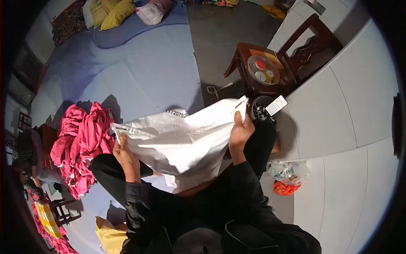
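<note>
A large white sack (182,139) hangs spread over my lap, its mouth stretched between my two hands. My left hand (125,154) pinches the sack's left top corner, thumb on the outside. The right top corner is gripped by my right hand (242,134), thumb pressed upward against the rim. Dark printing shows on the sack's far edge. The lower part of the sack sinks between my crossed legs, and what is inside, if anything, is hidden.
Pink garments (86,135) lie heaped to my left on a blue floor sheet (148,59). At the right stands a wooden chair (249,55) bearing a clear tub (253,63). A plastic bag (283,171) lies by the right wall; another person (27,156) sits far left.
</note>
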`<state>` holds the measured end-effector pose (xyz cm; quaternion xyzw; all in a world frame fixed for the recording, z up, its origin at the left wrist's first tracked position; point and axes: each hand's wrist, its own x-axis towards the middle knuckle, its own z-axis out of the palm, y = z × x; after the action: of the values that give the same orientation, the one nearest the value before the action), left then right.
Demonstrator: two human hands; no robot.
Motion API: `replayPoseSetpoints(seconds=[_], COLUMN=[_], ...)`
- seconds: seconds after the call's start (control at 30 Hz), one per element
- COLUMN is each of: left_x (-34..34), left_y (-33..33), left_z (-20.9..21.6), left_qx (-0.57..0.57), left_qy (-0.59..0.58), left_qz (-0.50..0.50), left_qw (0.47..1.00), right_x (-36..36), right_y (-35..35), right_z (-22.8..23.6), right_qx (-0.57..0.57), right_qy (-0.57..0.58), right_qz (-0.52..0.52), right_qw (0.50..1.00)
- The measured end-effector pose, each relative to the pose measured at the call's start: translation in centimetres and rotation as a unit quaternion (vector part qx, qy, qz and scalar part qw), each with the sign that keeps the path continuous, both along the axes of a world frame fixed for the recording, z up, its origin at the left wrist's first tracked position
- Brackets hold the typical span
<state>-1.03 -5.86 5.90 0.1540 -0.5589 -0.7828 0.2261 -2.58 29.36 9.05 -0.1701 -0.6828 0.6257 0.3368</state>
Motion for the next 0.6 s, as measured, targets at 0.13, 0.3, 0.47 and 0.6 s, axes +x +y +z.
replayPoseSetpoints(seconds=[0.13,0.3,0.47,0.6], left_x=[-0.7,-0.4,-0.8,-4.4], left_y=[-0.4,1.9,4.3,3.6], left_z=[5.6,16.5,23.7,17.7], left_qx=[-0.042,-0.071,-0.126,-0.096], left_qy=[0.062,0.141,0.167,0.159], left_qz=[0.034,0.068,0.071,0.071], left_qw=[0.997,0.985,0.975,0.980], right_x=[-0.3,-1.3,-2.9,-4.7], right_y=[0.4,2.0,3.8,5.0], right_z=[7.1,13.0,18.7,14.6], right_qx=[0.043,-0.021,0.021,0.060], right_qy=[0.049,0.195,0.246,0.199], right_qz=[-0.016,-0.022,-0.035,-0.002], right_qw=[0.998,0.980,0.969,0.978])
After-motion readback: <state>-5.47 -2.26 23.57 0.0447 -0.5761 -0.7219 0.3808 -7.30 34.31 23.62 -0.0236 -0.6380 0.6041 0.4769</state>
